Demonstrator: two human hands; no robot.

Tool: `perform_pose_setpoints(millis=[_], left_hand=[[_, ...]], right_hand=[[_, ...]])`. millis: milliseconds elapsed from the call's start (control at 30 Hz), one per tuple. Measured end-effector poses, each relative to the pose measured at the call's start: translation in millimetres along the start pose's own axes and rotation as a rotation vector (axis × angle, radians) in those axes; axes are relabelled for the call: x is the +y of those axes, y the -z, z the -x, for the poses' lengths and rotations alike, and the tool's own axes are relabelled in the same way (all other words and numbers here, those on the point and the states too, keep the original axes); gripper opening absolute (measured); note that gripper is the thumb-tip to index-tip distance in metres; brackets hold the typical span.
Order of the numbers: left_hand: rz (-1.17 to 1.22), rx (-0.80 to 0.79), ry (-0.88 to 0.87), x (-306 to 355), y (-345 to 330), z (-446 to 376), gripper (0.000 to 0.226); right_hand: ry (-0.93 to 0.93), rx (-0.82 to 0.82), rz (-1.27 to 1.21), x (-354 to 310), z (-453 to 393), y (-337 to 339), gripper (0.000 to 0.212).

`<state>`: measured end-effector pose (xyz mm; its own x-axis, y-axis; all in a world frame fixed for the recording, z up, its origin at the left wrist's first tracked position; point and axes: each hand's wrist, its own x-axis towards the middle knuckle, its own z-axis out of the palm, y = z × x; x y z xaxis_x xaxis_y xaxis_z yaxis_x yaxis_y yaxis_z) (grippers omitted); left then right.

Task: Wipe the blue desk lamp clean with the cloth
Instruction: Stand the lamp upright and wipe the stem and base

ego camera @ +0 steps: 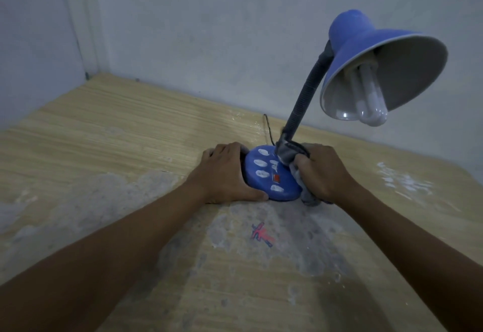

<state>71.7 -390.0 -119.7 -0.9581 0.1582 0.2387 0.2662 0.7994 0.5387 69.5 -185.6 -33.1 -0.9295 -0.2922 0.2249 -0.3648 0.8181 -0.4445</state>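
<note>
Head view: right hand (324,172) grip bunches cloth (290,155), hiding gooseneck's foot; left hand (222,172) clasps lamp base (271,180).

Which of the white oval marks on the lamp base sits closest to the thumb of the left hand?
The lowest white oval, near the front edge of the blue lamp base. The left hand has its thumb tip beside it; the other ovals lie farther back, toward the neck.
</note>
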Motion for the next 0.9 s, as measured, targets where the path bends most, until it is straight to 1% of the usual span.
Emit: perform_pose_setpoints(millis=[133,267,367,433,500,533,600,633,700,733,833,900], left_hand=[[0.006,-0.014,0.0,0.1,0.9,-0.1,0.096],[0.008,-0.018,-0.007,0.4,0.9,-0.6,0.096],[0.016,-0.014,-0.007,-0.1,0.9,-0.4,0.094],[0.016,-0.011,-0.005,0.0,0.6,-0.1,0.094],[0.008,-0.004,-0.008,0.0,0.4,0.2,0.094],[0.001,-0.002,-0.008,-0.1,0.5,-0.1,0.094],[-0.007,-0.002,-0.002,-0.5,-0.1,-0.7,0.095],[-0.009,-0.004,0.001,-0.5,-0.1,-0.9,0.095],[-0.007,-0.009,0.005,-0.2,-0.4,-1.3,0.096],[-0.002,-0.009,0.002,0.0,-0.3,-1.1,0.095],[0.009,-0.008,0.002,0.3,0.6,-0.1,0.093],[0.003,0.002,0.004,0.2,-0.2,-0.2,0.092]], right_hand=[[0.088,-0.015,0.152,-3.2,-9.9,-15.0,0.024],[0.092,-0.036,0.273,2.7,-13.4,-26.7,0.026],[0.137,-0.116,0.235,5.1,-8.9,-19.6,0.027],[0.12,-0.158,0.213,2.9,-7.4,-9.0,0.026],[0.014,-0.16,0.15,7.1,-14.3,0.5,0.025],[-0.02,-0.138,0.132,9.6,-17.3,3.1,0.029],[-0.014,-0.112,0.156,12.5,-21.9,1.9,0.036],[-0.007,-0.105,0.141,12.0,-22.0,-1.2,0.035],[0.024,-0.102,0.088,9.5,-16.9,-9.0,0.027],[0.069,-0.093,0.1,9.5,-13.8,-12.5,0.023],[0.222,-0.137,0.195,15.3,-5.2,-14.4,0.025],[0.222,-0.174,0.218,21.5,-2.4,-7.5,0.024]])
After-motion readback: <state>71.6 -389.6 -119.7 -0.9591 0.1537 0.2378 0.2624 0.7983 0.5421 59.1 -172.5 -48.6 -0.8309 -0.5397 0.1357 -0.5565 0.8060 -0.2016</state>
